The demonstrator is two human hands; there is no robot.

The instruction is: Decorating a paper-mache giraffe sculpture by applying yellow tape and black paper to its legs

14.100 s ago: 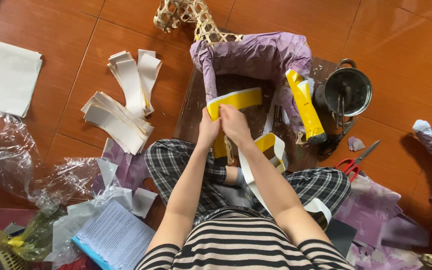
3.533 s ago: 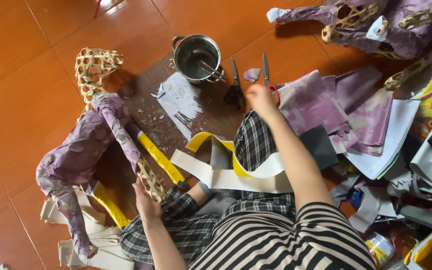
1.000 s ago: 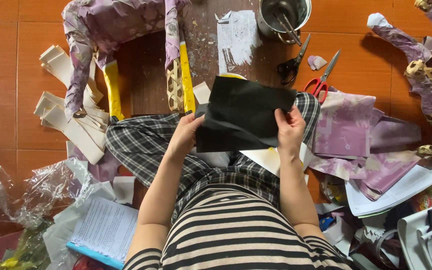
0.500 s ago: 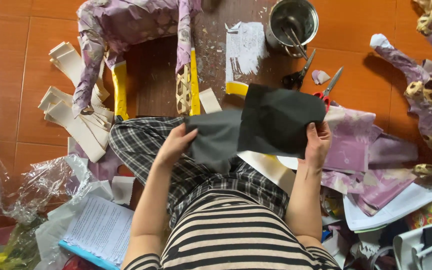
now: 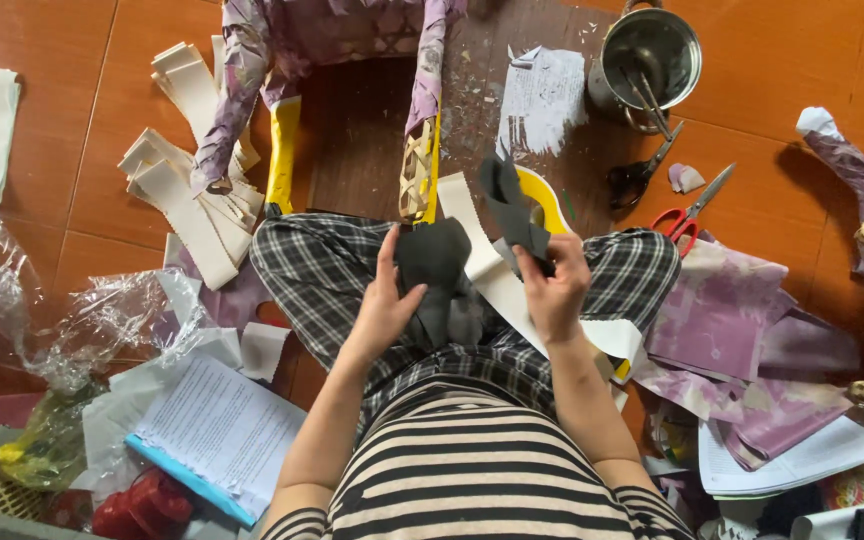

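Note:
I sit on the floor with a sheet of black paper (image 5: 439, 262) over my checked lap. My left hand (image 5: 385, 298) presses its left part against my knee. My right hand (image 5: 555, 283) pinches a narrow crumpled strip of the same black paper (image 5: 510, 208) and holds it upright. Under the black paper lie a white paper strip (image 5: 482, 265) and a yellow strip (image 5: 544, 196). Just beyond my knees stands a woven animal frame covered in purple paper (image 5: 337, 40), with yellow on its legs.
A metal pot with a tool in it (image 5: 652, 57) stands far right, with black scissors (image 5: 640, 174) and red-handled scissors (image 5: 695, 208) near it. Cut white strips (image 5: 187, 190) lie left. Purple paper sheets (image 5: 732, 330) pile right. Clear plastic wrap (image 5: 42, 320) and printed pages (image 5: 217, 430) lie near left.
The wide black sheet held up in both hands has come down onto my lap and is folded or torn narrower; my right hand now holds a thin strip of it.

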